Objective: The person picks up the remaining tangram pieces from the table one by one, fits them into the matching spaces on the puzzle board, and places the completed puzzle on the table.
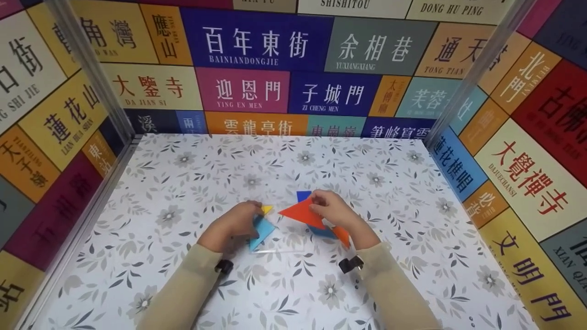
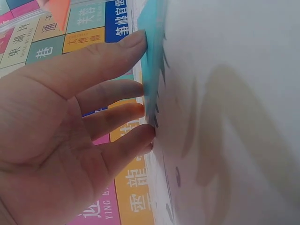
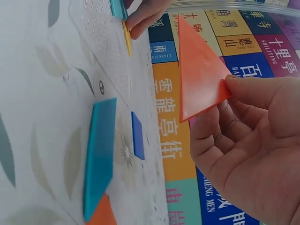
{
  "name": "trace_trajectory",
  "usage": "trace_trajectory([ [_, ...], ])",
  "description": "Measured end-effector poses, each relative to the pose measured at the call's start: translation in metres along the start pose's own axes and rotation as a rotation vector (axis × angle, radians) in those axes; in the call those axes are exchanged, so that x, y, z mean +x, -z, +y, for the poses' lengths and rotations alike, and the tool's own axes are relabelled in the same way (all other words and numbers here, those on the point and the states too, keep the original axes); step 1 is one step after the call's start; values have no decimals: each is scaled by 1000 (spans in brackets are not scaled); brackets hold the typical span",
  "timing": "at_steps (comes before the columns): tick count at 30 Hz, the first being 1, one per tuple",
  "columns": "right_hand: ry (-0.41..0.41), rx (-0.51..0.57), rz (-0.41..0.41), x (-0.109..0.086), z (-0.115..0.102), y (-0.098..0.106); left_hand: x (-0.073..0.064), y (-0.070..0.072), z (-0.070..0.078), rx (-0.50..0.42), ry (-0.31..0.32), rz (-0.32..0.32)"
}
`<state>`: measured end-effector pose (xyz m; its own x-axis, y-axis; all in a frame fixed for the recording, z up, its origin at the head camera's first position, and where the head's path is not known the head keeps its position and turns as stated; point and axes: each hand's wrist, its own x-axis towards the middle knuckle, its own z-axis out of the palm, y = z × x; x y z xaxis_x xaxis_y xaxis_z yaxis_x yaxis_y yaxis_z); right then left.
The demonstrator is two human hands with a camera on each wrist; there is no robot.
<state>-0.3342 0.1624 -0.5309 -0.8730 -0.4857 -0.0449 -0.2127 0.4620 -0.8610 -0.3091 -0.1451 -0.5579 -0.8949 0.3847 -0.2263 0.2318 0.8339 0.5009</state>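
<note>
While the red triangle (image 1: pixel 299 214) hangs above the table (image 1: pixel 275 298), the right hand (image 1: pixel 338 211) pinches it near one corner between thumb and fingers. Below and beside it lie a dark blue piece (image 1: pixel 303 195), a teal piece (image 1: pixel 321 232) and an orange piece (image 1: pixel 341 235). The left hand (image 1: pixel 235 223), fingers spread, touches a light-blue piece (image 1: pixel 263 232) near a yellow piece (image 1: pixel 267 209). Sign-covered walls (image 1: pixel 268 41) stand around.
</note>
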Motion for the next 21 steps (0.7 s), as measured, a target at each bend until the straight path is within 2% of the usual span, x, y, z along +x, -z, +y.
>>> trace_trajectory([
  [5, -21, 64, -8, 8, 6, -10, -2, 1, -1, 22, -46, 20],
  [9, -32, 57, -9, 9, 10, -17, -3, -1, -2, 0, -14, 12],
  [16, -48, 105, -2, 10, 12, -26, -2, -1, -2, -3, 6, 4],
  [21, -19, 54, 6, 13, 14, -30, -1, 0, -3, -10, 28, -4],
])
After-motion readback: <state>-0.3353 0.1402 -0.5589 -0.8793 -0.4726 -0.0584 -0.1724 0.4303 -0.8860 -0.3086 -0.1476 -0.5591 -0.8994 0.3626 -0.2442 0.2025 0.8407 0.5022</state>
